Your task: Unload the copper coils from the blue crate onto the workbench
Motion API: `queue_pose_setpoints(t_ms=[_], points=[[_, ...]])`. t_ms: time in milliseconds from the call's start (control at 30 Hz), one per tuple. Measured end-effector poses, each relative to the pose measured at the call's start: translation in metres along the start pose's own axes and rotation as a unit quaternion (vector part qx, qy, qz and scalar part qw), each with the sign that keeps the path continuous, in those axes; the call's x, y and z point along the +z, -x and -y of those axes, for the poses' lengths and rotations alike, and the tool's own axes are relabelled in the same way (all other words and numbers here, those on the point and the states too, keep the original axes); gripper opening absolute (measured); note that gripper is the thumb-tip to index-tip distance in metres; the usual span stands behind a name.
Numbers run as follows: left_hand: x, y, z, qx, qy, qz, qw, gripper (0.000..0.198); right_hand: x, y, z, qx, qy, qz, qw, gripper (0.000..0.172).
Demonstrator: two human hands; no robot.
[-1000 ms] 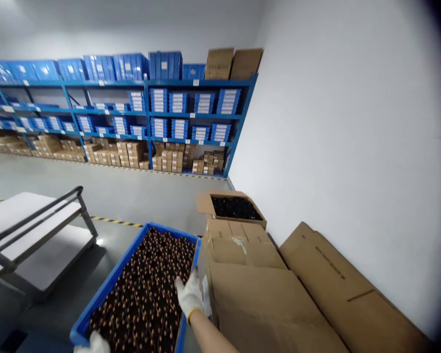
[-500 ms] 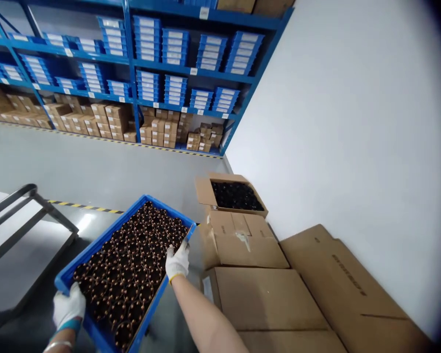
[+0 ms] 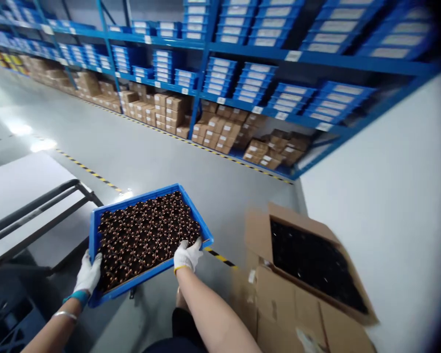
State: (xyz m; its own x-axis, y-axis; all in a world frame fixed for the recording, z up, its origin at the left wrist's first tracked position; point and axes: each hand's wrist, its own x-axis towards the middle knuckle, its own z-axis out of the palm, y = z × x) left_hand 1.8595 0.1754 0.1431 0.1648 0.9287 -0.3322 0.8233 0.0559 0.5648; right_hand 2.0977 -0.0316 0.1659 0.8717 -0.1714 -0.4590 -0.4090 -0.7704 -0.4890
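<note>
I carry a shallow blue tray filled with several small dark, copper-wound round parts. My left hand, in a white glove, grips the tray's near left corner. My right hand, also gloved, is closed on the tray's near right edge. The tray hangs in the air above the grey floor, tilted slightly down toward me.
An open cardboard box of dark parts stands at the right by the white wall. A platform cart with a dark handle is at the left. Blue shelving with blue bins and brown cartons runs along the back. A dark crate sits bottom left.
The tray has swung left, away from the stacked cartons, and lies farther out in front of me. My view has turned and dropped toward the floor and shelving.
</note>
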Motion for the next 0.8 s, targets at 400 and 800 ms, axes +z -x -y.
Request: queue_pose_setpoints(t_ms=[400, 800], points=[[0.055, -0.088, -0.118, -0.088, 0.068, -0.067, 0.992, 0.059, 0.016, -0.148, 0.165, -0.229, 0.167, 0.157, 0.946, 0.078], [0.108, -0.238, -0.232, -0.120, 0.127, -0.124, 0.977, 0.060, 0.073, -0.292, 0.374, -0.319, 0.247, 0.237, 0.884, 0.086]])
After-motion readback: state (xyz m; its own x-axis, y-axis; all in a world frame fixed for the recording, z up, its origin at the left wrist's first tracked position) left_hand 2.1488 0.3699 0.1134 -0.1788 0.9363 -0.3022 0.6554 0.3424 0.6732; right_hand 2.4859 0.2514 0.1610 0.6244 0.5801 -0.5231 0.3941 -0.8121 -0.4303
